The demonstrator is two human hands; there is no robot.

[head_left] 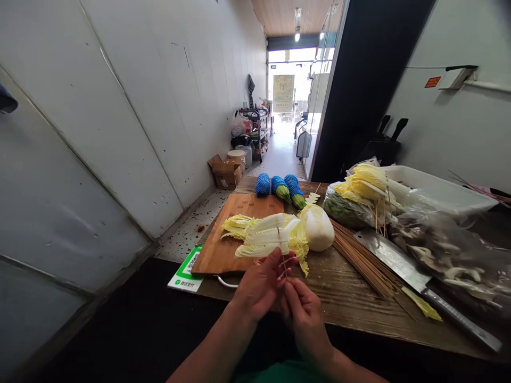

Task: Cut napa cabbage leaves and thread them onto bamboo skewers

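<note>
My right hand (305, 306) pinches the lower end of a thin bamboo skewer (278, 234), which points away from me. Strips of napa cabbage leaf (259, 234) are threaded on it, pale stems across the skewer and yellow frilly ends to the left. My left hand (259, 284) is closed at the near edge of these strips, thumb on top and fingertips curled behind the skewer. Just beyond lies a napa cabbage head (318, 227), its cut white base facing right. Under the strips is a wooden cutting board (217, 255).
Many bamboo skewers (363, 260) lie to the right beside a cleaver (399, 266). Behind them are skewered cabbage (365, 183), a bag of mushrooms (451, 255) and a white tray (443, 186). Zucchini in blue netting (281, 187) lie at the back. A green payment sign (186, 271) sits left.
</note>
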